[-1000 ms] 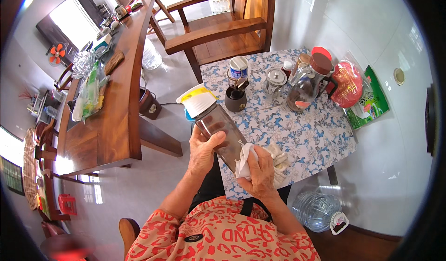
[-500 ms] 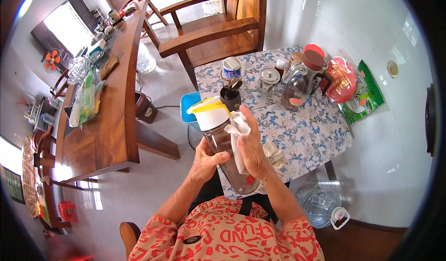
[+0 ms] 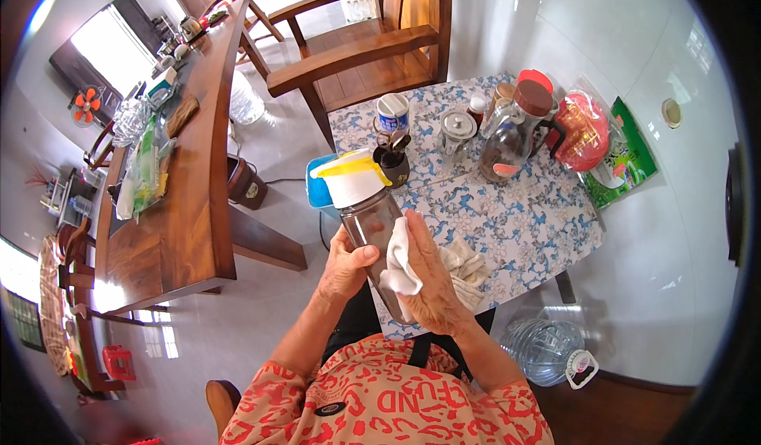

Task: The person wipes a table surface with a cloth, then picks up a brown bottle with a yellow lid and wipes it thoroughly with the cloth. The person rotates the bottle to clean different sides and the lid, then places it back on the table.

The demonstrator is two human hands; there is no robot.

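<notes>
A tall, see-through dark pitcher (image 3: 366,221) with a white and yellow lid (image 3: 353,179) is held tilted over the near left edge of the small table. My left hand (image 3: 347,264) wraps round its left side, thumb across the front. Against the pitcher's right side my right hand (image 3: 432,282) presses a white cloth (image 3: 403,264), its fingers reaching up along the wall. Another crumpled pale cloth (image 3: 466,269) lies on the table just beyond my right hand. Behind the lid stands a dark cup (image 3: 394,168) with spoons in it.
The flower-patterned table (image 3: 531,231) bears a glass jug (image 3: 507,148) with a brown lid, a lidded glass jar (image 3: 457,136) and a white-and-blue tin (image 3: 393,114). A blue bin (image 3: 319,195) stands left of it. A large water bottle (image 3: 543,350) lies at right; a wooden chair (image 3: 357,61) stands behind.
My right hand and the white cloth have slid down the pitcher's side. The pitcher has turned and shifted slightly left, and the red label near its base no longer shows.
</notes>
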